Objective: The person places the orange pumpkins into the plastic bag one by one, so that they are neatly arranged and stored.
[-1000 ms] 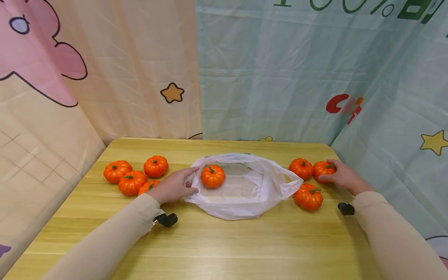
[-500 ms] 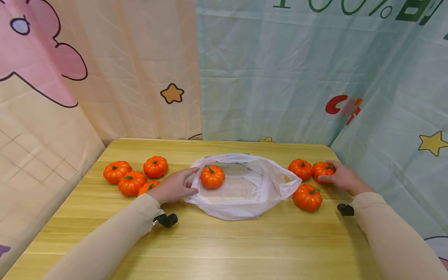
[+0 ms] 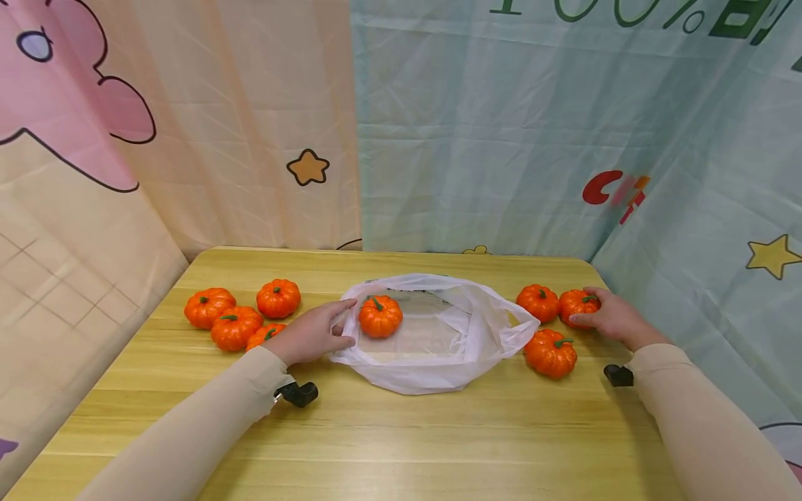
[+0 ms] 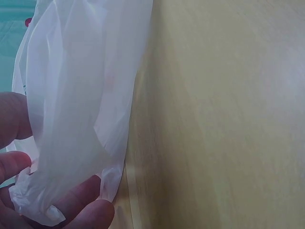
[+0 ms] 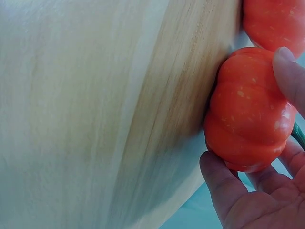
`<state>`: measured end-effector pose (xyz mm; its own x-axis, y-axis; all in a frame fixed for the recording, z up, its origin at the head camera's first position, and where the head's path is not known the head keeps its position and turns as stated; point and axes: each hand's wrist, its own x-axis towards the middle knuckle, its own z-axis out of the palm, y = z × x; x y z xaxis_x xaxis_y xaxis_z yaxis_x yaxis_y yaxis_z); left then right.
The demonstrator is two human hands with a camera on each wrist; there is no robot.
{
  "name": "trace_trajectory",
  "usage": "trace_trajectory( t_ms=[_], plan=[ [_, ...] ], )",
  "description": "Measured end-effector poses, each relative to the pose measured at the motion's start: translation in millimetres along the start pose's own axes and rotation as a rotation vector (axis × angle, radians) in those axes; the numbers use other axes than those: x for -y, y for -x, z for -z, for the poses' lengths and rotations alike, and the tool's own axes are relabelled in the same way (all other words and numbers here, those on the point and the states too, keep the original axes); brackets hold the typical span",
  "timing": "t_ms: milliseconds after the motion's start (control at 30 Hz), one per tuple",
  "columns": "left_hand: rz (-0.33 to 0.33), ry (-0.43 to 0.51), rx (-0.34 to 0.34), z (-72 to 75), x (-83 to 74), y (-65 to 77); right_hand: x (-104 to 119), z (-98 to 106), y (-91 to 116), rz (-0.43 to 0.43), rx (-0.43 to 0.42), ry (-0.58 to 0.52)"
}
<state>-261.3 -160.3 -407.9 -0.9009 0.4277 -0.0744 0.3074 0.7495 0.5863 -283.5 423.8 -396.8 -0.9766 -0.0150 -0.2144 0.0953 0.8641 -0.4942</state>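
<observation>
Printed cloth [image 3: 470, 160] hangs behind the far edge of the work surface. Below it, the wooden desk [image 3: 401, 445], seen from my place at its near edge.

White plastic bag [image 3: 420, 376]: roughly midway between the desk's left and right edges, nearer the far edge than the near; mouth open upward, 1 end drawn out toward the right.

Left hand [image 3: 316, 332]: at the bag's left rim, gathered plastic pinched between my thumb and fingers. Right hand [image 3: 617, 320]: near the desk's far right corner, thumb on 1 side and fingers on the other of the gripped pumpkin [image 5: 248, 114], which appears to rest on the desk. I judge the step in hand to be taking hold of this pumpkin while the bag is steadied open. The next move, in my judgement, calls for a firm hold, a lift clear of its neighbours and a path leftward over the bag's rim, with my left hand holding the mouth wide.

Remaining pumpkins: 1 inside the bag, the bagged pumpkin [image 3: 381, 316], toward its left end; 2 just beside the gripped pumpkin, namely the far neighbour [image 3: 536, 302] to its left and the near neighbour [image 3: 550, 355] closer to the near edge; and 4 in the left cluster [image 3: 237, 328], toward the far left corner, 1 partly hidden by my left hand.

Smallest, the green stem [image 5: 299, 135] of the gripped pumpkin: turned toward my palm; I judge that the grip need not use it.
</observation>
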Motion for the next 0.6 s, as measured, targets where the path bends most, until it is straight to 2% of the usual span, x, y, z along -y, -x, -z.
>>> trace_trajectory(
  t_ms=[600],
  plan=[
    [0.005,-0.004,-0.001,1.8,-1.2,-1.2,-0.5,2.1,1.9,0.005,-0.041,-0.011]
  ],
)
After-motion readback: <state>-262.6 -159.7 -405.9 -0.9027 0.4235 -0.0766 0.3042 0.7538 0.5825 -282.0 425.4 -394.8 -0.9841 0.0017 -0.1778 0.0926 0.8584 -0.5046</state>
